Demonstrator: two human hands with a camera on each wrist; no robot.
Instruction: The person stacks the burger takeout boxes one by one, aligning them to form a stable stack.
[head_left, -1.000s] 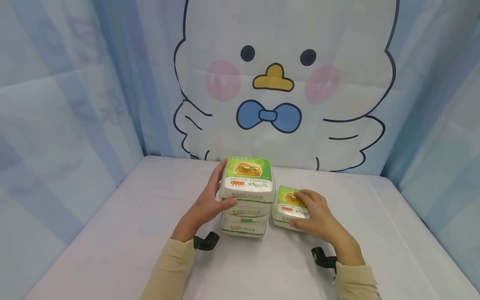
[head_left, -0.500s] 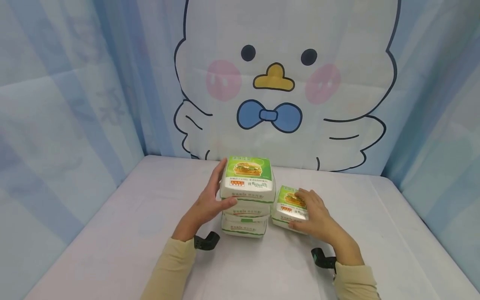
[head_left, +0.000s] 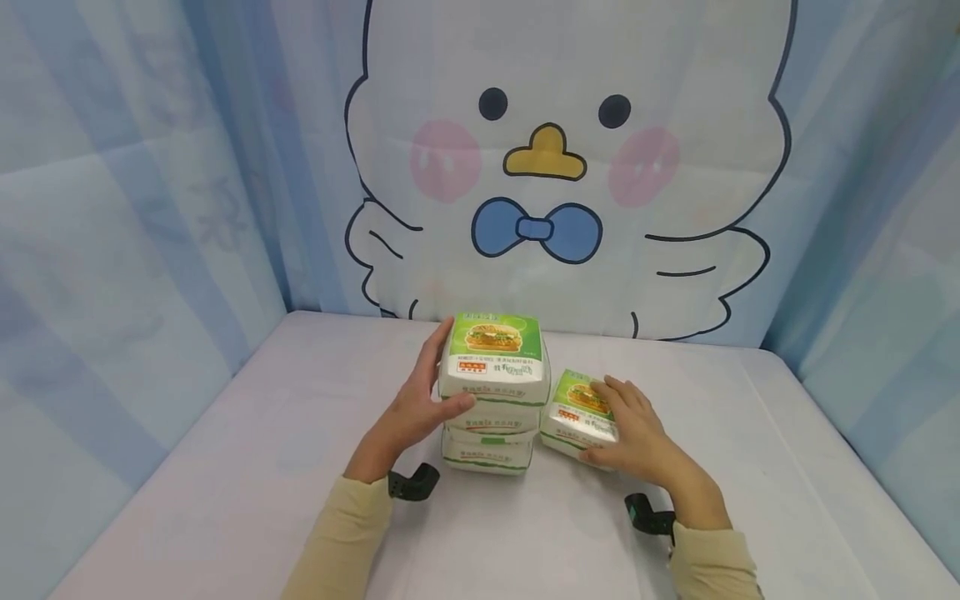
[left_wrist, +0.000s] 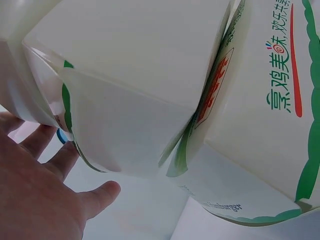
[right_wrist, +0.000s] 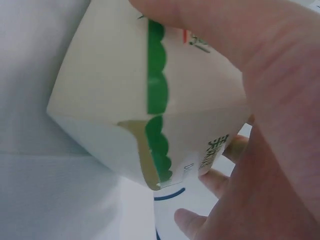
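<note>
Paper hamburger boxes stand three high in a stack, the top hamburger box (head_left: 491, 358) showing a burger picture on green. My left hand (head_left: 408, 417) holds the stack at its upper left, thumb on the front and fingers along the left side. In the left wrist view the bottom hamburger box (left_wrist: 265, 110) is at the right, with my left fingers (left_wrist: 37, 142) at the upper box's edge. Another hamburger box (head_left: 577, 425) sits turned at an angle, right of the stack. My right hand (head_left: 637, 433) grips it, thumb in front, fingers over its top. In the right wrist view the thumb covers part of this box (right_wrist: 110, 75).
A white table cover (head_left: 480, 542) lies beneath everything. Blue and white curtains (head_left: 135, 250) close off the left and right sides, and a cloth with a cartoon bird (head_left: 551, 154) hangs behind. A dark wrist camera (head_left: 412, 483) is strapped to each wrist.
The single box has shifted slightly left and turned a little, its front edge now more slanted; my right hand moved with it. My left hand and the stack have stayed in place.
</note>
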